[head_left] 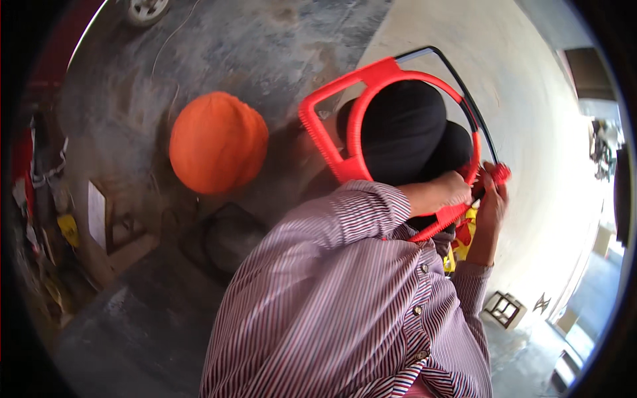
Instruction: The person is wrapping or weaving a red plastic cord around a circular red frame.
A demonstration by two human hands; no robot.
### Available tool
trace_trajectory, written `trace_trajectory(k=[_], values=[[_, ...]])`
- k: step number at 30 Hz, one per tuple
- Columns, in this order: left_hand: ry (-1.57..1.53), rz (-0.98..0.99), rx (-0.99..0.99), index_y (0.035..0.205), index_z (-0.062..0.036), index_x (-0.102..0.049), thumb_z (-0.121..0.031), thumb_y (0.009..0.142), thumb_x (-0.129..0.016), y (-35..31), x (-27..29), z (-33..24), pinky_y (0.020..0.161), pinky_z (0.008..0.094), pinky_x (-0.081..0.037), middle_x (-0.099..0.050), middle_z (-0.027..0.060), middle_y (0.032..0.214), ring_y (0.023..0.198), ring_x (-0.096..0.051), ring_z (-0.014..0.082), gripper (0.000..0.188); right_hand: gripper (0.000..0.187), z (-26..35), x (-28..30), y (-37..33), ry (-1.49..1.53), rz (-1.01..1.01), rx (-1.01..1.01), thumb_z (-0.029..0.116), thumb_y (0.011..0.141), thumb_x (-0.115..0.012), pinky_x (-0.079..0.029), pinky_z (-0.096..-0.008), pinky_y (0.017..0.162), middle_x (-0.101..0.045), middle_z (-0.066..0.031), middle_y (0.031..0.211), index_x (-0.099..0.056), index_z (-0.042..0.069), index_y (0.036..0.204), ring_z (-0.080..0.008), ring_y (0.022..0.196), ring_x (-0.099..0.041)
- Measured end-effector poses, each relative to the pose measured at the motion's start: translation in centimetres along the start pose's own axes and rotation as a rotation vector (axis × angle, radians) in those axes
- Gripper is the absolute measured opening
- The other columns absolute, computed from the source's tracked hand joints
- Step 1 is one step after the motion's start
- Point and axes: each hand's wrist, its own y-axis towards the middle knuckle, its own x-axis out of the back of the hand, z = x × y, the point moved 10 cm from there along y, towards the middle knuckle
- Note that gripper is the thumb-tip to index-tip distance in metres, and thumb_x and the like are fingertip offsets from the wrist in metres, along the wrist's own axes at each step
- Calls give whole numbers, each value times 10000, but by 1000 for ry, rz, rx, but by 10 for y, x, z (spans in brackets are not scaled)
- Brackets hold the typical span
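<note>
A frame of black tube, much of it wrapped in ribbed red strand, leans over the black cloth in front of me. The red wrapping covers an inner ring and part of the angular outer outline. My left hand reaches across with its fingers closed on the lower right of the ring. Just right of it, my right hand is raised with its fingers closed around a small red bundle, beside the tube's bare end. The bundle is blurred.
Left of the frame is a round orange cloth-covered shape. Yellow-and-red material shows below my hands. A small wooden frame stands at lower right, and a white-topped box at left. Clutter lines the left wall; a wheel is at the top.
</note>
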Motion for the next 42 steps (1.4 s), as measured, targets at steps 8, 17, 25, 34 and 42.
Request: trace_trajectory(k=[8,17,25,34,42], values=[[11,56,63,985,60,-640,-64,732,-606,8,0,0,576,425,-557,-668,215,761,659,-689,324,284,473,14,20,-2,49,-44,77,286,929,-615,-453,-426,947,-607,-142,1201,-533,-24,1276,-213,1103,-575],[1061,197,-441,905,41,-669,-108,783,-590,17,-26,-38,624,397,-535,-692,185,845,748,-685,290,208,316,32,65,-8,-275,-117,4,262,875,-571,-438,-266,762,-649,-84,1099,-636,47,1098,-157,996,-603],[18,-24,-148,772,61,-648,-49,774,-618,14,4,-34,521,423,-516,-660,180,685,582,-659,302,113,310,-72,72,-68,-231,341,-445,145,762,-593,-436,-283,786,-604,-27,928,-608,0,1035,-133,823,-550],[-210,79,-64,968,40,-608,-146,874,-618,-35,38,-42,672,370,-577,-668,178,822,695,-679,261,209,216,-149,228,-112,1084,-338,-135,155,956,-539,-419,-241,555,-392,43,564,-446,125,763,-75,490,-393],[19,-99,-66,943,7,-600,-212,900,-619,-83,39,-47,651,333,-553,-666,167,818,676,-671,239,225,46,-81,78,-90,555,-209,-196,83,899,-555,-371,-230,489,-406,53,608,-586,48,896,-67,488,-379]])
